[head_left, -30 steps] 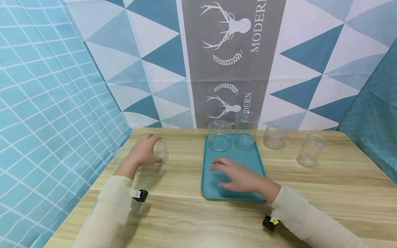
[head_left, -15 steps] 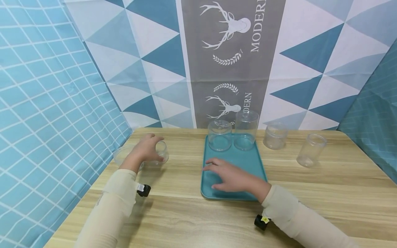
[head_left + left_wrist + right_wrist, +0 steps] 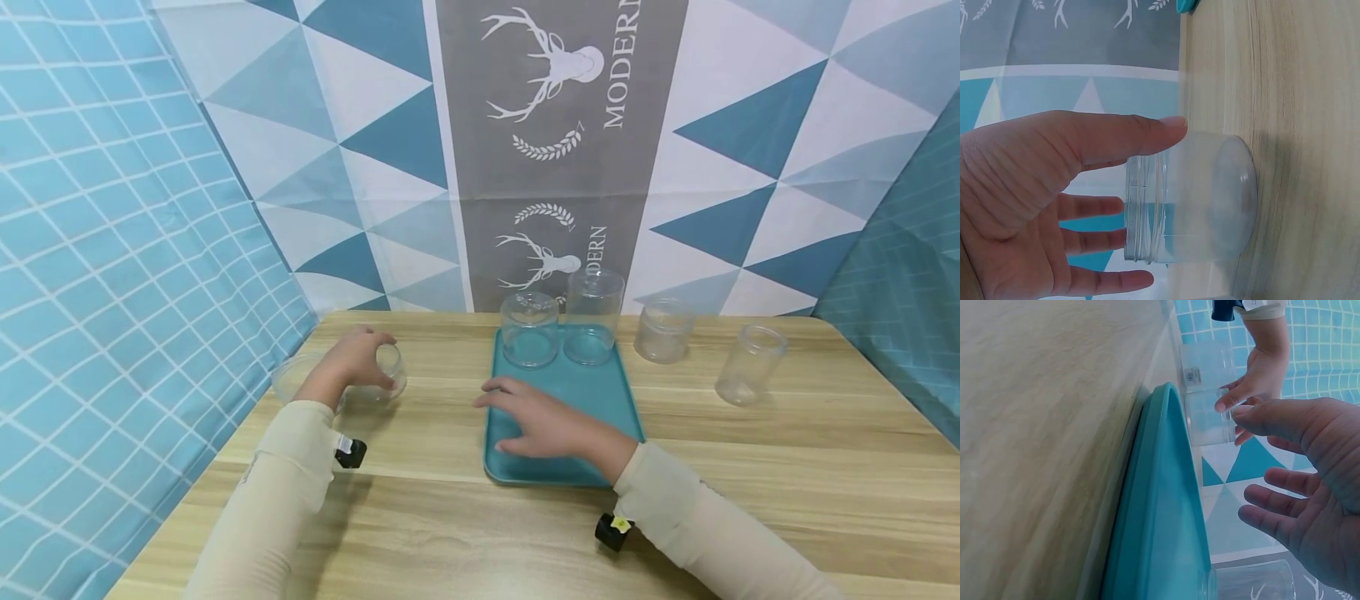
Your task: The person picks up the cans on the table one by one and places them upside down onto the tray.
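At the left of the table, my left hand (image 3: 348,362) comes down over the mouth of a clear plastic jar (image 3: 393,367). In the left wrist view its thumb (image 3: 1141,132) overlaps the jar's threaded rim (image 3: 1145,209), while the other fingers extend fairly straight on the far side; firm contact cannot be made out. The jar stands upright on the wood. My right hand (image 3: 540,421) hovers above the teal tray (image 3: 581,392), fingers loosely spread, holding nothing. Two clear jars, a shorter one (image 3: 529,329) and a taller one (image 3: 594,317), stand at the tray's back end.
Another clear jar (image 3: 288,379) is partly hidden behind the left hand and forearm. Right of the tray stand a short clear jar (image 3: 664,331) and a taller, narrower one (image 3: 751,364). Patterned cloth (image 3: 375,167) rises behind the wooden table (image 3: 435,533).
My right hand has moved left across the tray toward its left edge. My left hand has shifted slightly right over the jar. The jars and tray have stayed put.
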